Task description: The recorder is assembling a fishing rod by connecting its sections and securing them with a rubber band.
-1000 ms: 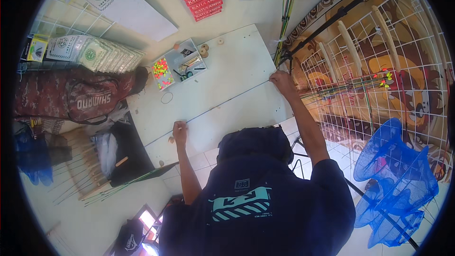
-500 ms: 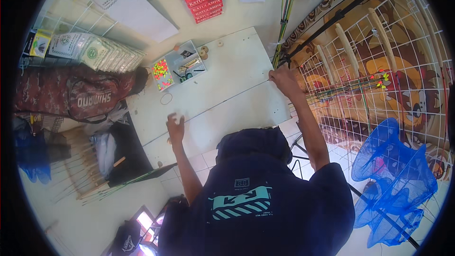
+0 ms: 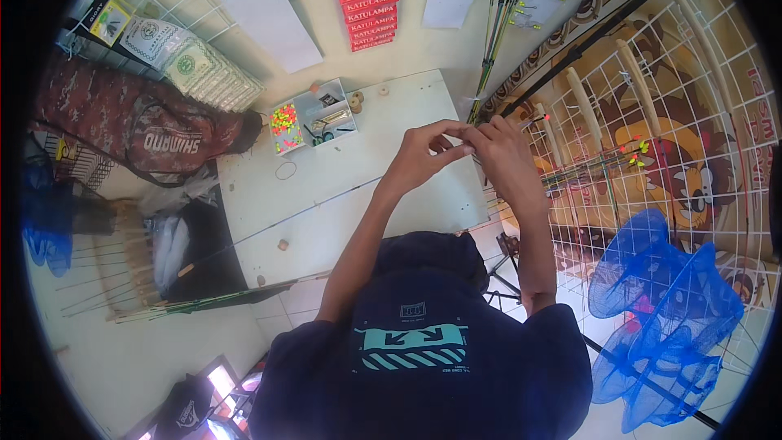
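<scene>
A slim fishing rod (image 3: 326, 199) lies slantwise across the pale table, its short wooden handle (image 3: 186, 269) over the dark area past the table's left edge. Its thin red tip (image 3: 546, 117) shows beyond my right hand. My left hand (image 3: 425, 151) and my right hand (image 3: 507, 159) meet above the table's far right corner. Both have their fingers pinched together around the rod's thin end. Whatever fine piece sits between the fingertips is too small to make out.
On the pale table (image 3: 358, 179) stands a grey compartment box (image 3: 330, 96) of bright beads and small tools, with wooden spools beside it. A wire rack (image 3: 586, 171) with rods and blue nets (image 3: 652, 293) borders the right. A camouflage bag (image 3: 147, 118) hangs left.
My left hand has moved right and up from the table's middle to join my right hand at the rod's thin end. The view has shifted slightly.
</scene>
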A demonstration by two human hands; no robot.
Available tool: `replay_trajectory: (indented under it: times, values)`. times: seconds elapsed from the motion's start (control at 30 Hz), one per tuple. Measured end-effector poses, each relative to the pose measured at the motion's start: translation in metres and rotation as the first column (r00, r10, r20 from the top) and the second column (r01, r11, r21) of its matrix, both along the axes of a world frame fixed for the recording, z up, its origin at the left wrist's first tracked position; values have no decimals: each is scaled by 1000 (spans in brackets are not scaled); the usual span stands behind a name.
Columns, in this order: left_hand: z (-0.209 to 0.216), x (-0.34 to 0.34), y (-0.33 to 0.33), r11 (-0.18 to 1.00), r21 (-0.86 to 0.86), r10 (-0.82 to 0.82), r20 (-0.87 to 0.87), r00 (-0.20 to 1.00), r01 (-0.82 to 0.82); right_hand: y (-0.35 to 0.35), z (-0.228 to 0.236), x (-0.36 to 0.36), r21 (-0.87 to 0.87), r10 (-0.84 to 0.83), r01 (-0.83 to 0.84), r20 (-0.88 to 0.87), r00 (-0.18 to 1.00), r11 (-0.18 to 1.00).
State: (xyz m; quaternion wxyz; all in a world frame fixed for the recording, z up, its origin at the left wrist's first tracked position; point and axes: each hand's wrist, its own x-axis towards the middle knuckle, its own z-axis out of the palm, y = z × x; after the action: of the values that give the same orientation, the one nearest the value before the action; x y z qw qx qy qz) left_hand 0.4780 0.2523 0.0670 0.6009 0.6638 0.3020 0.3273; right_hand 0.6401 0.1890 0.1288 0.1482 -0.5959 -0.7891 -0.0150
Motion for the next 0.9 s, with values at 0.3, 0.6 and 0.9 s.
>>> replay_trajectory:
  times: [0.3, 0.6, 0.9]
  values:
    - [5, -9, -10, 997, 28, 76, -33, 997, -75, -12, 11, 1, 80, 52, -52, 0, 999, 995]
    - [-7, -24, -18, 993, -101, 59, -14, 998, -60, -16, 22, 1, 103, 87, -69, -185, 979, 992]
    - [-9, -30, -11, 985, -173, -1, 79, 997, 14, -9, 22, 3, 139, 92, -55, -273, 958, 989]
